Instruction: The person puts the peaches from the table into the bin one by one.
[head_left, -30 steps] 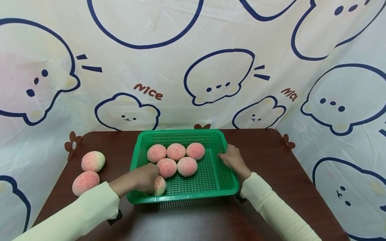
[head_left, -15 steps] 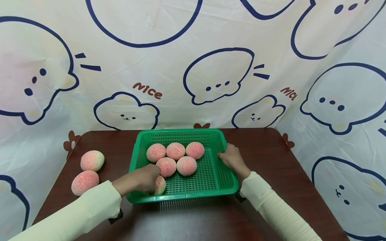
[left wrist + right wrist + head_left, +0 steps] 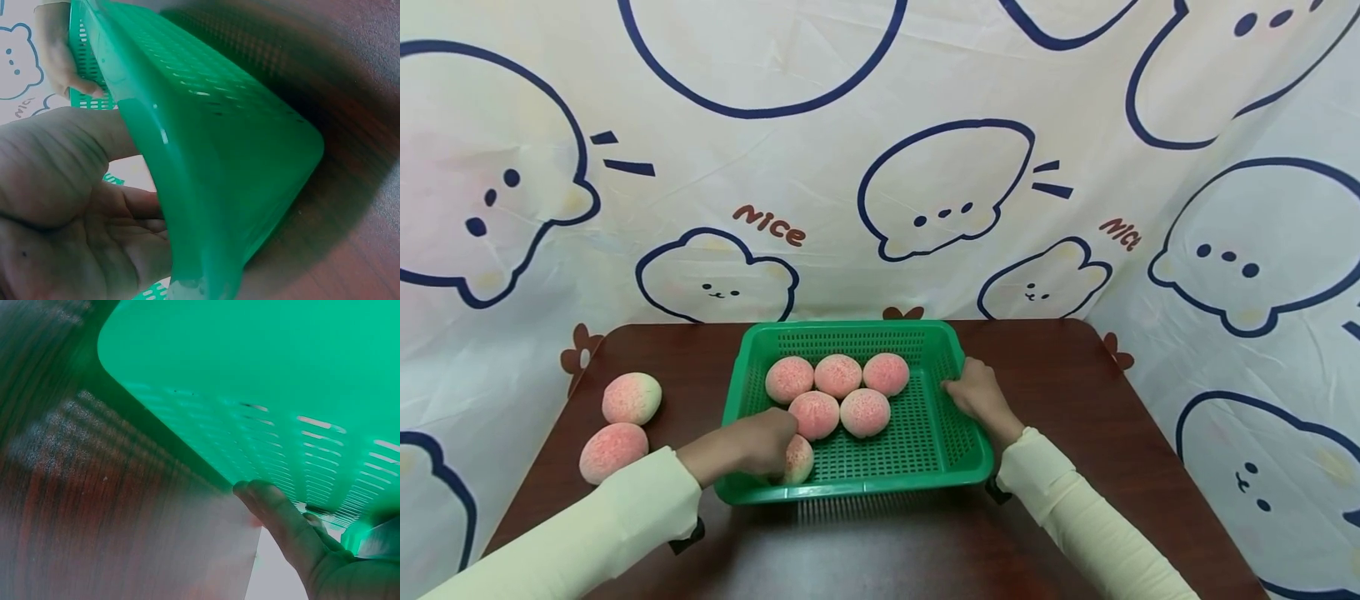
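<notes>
A green plastic basket holds several pink, speckled peaches in rows. My left hand reaches over the basket's front left corner. Its fingers are round a paler peach lying on the basket floor, which the hand partly covers. In the left wrist view, the thumb and curled fingers of that hand are partly hidden behind the basket rim. On the basket's right side, my right hand grips the wall, thumb inside. Seen from the right wrist, its fingers lie along the slotted outer wall.
Two more peaches, one pink and green and one pink, sit on the dark brown table left of the basket. A patterned cloth hangs behind the table and at both sides.
</notes>
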`<state>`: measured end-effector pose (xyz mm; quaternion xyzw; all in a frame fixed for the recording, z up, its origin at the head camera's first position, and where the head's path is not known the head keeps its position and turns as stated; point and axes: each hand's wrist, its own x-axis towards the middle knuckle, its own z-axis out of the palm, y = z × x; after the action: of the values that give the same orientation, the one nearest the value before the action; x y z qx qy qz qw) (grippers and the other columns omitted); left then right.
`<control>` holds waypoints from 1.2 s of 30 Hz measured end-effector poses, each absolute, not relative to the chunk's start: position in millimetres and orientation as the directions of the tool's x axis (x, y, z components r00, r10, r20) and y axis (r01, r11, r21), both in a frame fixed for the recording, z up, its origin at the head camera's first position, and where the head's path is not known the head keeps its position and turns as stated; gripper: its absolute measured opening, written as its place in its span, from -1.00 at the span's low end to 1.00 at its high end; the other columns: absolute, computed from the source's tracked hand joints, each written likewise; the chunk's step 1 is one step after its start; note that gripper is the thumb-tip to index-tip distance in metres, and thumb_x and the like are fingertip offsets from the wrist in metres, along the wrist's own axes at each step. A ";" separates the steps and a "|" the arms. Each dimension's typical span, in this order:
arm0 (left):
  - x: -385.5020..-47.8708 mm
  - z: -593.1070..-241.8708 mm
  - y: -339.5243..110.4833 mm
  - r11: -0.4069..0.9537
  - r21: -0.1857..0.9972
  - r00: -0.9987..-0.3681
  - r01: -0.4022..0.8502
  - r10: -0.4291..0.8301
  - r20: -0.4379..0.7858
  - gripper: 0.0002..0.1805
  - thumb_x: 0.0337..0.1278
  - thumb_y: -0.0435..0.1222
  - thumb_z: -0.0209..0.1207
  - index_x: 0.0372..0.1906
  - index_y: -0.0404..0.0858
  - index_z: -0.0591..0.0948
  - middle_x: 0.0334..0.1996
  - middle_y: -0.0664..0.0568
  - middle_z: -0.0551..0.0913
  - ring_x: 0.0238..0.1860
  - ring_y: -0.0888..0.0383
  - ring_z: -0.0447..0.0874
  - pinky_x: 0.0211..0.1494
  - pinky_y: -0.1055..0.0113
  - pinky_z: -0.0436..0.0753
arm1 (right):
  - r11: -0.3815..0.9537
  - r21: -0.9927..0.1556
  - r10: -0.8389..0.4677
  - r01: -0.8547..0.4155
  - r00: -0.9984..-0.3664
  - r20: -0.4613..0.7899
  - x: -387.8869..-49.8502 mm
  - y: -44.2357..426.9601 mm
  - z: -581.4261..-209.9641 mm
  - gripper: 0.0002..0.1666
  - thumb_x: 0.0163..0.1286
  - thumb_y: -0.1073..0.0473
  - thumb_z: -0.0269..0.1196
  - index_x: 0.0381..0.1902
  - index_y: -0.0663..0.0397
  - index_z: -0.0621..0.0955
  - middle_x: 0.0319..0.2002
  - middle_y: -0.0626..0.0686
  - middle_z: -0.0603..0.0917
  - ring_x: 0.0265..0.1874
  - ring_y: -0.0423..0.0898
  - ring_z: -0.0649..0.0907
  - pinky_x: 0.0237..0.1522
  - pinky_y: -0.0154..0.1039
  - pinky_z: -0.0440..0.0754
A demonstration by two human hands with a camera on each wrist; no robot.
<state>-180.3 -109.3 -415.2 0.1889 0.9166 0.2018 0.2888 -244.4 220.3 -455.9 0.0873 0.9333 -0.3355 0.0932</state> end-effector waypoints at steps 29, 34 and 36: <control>-221.6 -343.4 -234.8 0.888 0.453 -0.984 -0.075 0.006 -0.176 -0.32 0.42 -0.12 0.02 0.33 -0.65 0.37 0.14 -0.56 0.53 -0.01 -0.32 0.61 -0.16 -0.03 0.69 | 0.778 -0.588 0.112 0.222 -0.969 -0.218 -241.9 225.2 -457.8 -0.48 0.45 0.17 0.24 0.20 0.45 0.45 -0.02 0.38 0.67 -0.14 0.15 0.74 -0.18 -0.03 0.73; -233.4 -361.6 -264.4 0.894 0.394 -0.965 -0.212 -0.126 -0.231 -0.21 0.40 -0.10 0.02 0.30 -0.78 0.21 0.11 -0.68 0.36 0.11 -0.54 0.44 -0.01 -0.26 0.60 | 0.774 -0.592 0.115 0.225 -0.969 -0.218 -242.2 224.2 -458.2 -0.48 0.45 0.18 0.24 0.20 0.45 0.45 -0.02 0.39 0.66 -0.15 0.16 0.74 -0.17 -0.01 0.74; -238.5 -370.5 -271.6 0.894 0.365 -0.949 -0.261 -0.169 -0.265 -0.18 0.39 -0.06 0.04 0.26 -0.81 0.20 0.08 -0.69 0.32 0.10 -0.56 0.39 0.00 -0.27 0.57 | 0.778 -0.588 0.116 0.223 -0.970 -0.215 -242.3 223.8 -458.2 -0.47 0.45 0.17 0.24 0.21 0.46 0.45 -0.01 0.39 0.66 -0.13 0.18 0.75 -0.14 0.02 0.75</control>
<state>-238.5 -271.6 -370.5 -0.1111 0.9664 0.2018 0.1141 -242.3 223.8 -458.2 0.0902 0.9390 -0.3211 0.0834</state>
